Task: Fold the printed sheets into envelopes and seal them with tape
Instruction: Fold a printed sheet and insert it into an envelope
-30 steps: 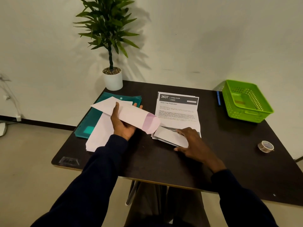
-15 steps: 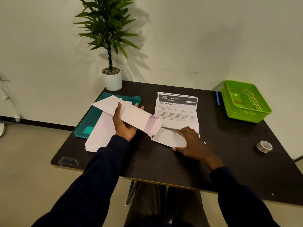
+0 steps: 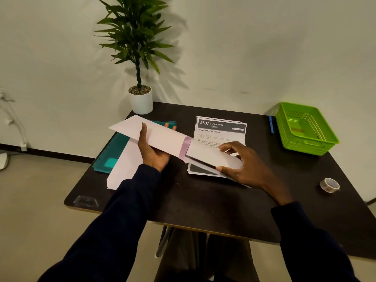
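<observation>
My left hand (image 3: pixel 153 153) grips a long white envelope (image 3: pixel 160 136) above the table, its open pink-edged mouth pointing right. My right hand (image 3: pixel 242 165) pinches a folded printed sheet (image 3: pixel 209 156) and holds its left end right at the envelope's mouth. Under it lies a stack of printed sheets (image 3: pixel 220 129) headed "2637 Living Room". More white envelopes (image 3: pixel 124 169) lie flat to the left, partly on a teal folder (image 3: pixel 110 157). A tape roll (image 3: pixel 329 185) sits near the right edge.
A green plastic basket (image 3: pixel 305 129) stands at the back right with a blue pen (image 3: pixel 271 125) beside it. A potted plant (image 3: pixel 140 98) stands at the back left corner. The dark table (image 3: pixel 213 204) has its front edge near my body.
My right hand has lifted the folded sheet off the stack and brought it left to the envelope's mouth. The left hand has tilted the envelope toward it.
</observation>
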